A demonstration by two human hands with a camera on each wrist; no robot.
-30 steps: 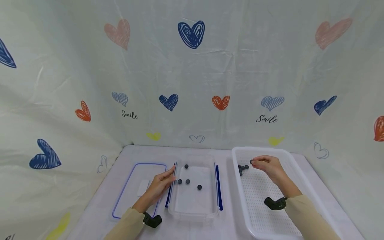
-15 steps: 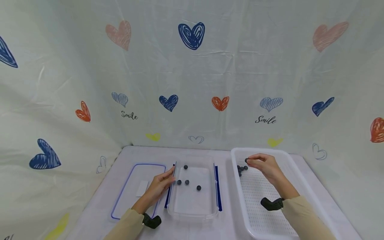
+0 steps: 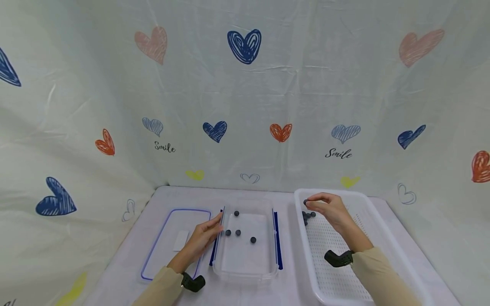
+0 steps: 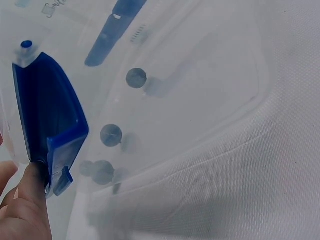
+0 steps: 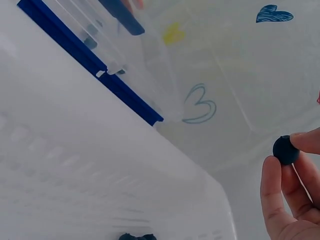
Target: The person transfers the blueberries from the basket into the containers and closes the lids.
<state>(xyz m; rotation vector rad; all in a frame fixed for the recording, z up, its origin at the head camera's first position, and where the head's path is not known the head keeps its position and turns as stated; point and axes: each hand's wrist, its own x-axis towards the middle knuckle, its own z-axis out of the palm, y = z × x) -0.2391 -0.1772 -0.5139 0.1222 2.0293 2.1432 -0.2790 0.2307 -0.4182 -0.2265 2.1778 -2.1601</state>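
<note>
My right hand (image 3: 332,211) pinches a blueberry (image 5: 286,150), round and dark blue, between thumb and fingertips. It is above the far left part of a white perforated basket (image 3: 337,272), over several more blueberries (image 3: 308,215). My left hand (image 3: 200,239) holds the left side of a clear plastic storage box (image 3: 245,272); in the left wrist view a finger meets the lower end of its blue side latch (image 4: 47,105). Inside the box, several blueberries (image 3: 253,240) lie apart on the bottom. The box is uncovered, with both side latches folded outward.
A clear lid with a blue seal (image 3: 168,221) lies left of the box, partly behind my left forearm, with a white rectangle (image 3: 181,240) on it. White cloth (image 3: 287,238) covers the table. A curtain printed with hearts (image 3: 245,106) stands behind.
My right hand has moved left with the pinched blueberry, toward the basket's left rim. The left hand stays at the box, and the blueberries inside have not shifted.
</note>
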